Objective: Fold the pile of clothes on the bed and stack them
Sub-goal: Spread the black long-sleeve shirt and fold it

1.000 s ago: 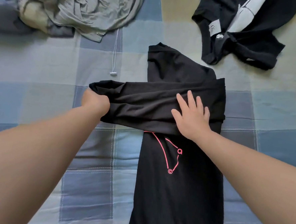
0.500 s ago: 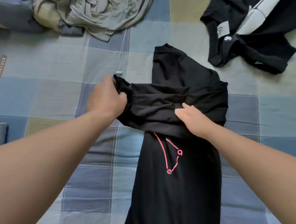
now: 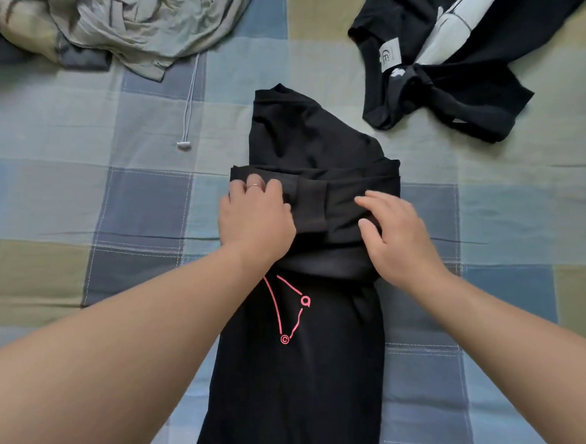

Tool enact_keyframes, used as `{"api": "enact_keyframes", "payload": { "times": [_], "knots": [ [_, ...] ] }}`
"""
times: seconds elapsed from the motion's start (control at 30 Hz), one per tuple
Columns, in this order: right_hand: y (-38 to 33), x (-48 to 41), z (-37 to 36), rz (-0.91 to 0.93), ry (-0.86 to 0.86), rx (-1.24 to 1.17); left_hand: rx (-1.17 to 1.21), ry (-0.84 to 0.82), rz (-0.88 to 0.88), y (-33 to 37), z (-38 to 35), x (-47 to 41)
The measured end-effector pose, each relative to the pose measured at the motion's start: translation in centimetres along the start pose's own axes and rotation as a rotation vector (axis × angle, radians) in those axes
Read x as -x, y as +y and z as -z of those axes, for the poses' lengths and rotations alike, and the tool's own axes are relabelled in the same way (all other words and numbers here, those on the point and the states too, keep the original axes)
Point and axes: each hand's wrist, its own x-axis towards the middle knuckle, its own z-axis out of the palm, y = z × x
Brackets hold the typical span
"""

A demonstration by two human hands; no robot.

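Sleeve (image 3: 323, 203) no longer stretched out left of pink print (image 3: 288, 310). Now doubled back into short band directly above pink print, cuff (image 3: 311, 205) turned in over black shirt (image 3: 295, 386). Left hand (image 3: 256, 216) moved in from far left of pink print to just above-left, fingers curled on folded end. Right hand (image 3: 397, 235) gone from flat press to loose rest on band, above-right of pink print.

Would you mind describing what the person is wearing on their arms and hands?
The left forearm and right forearm are bare to the frame's edge, with no sleeve, watch or bracelet in view. The left hand wears a thin ring on one finger. The right hand shows no ring. Neither hand is gloved.
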Motion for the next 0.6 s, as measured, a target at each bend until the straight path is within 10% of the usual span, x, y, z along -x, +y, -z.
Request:
{"api": "enact_keyframes", "payload": {
  "times": [0.17, 0.6],
  "knots": [
    [-1.5, -3.1, -5.1, 0.099, -0.032, 0.255, 0.045, -0.079, -0.265, -4.1, -4.9, -2.9],
    [2.2, -4.7, -12.1, 0.009, 0.069, 0.527, 0.044, 0.136, -0.245, -4.7, -12.2, -4.2]
  ]
}}
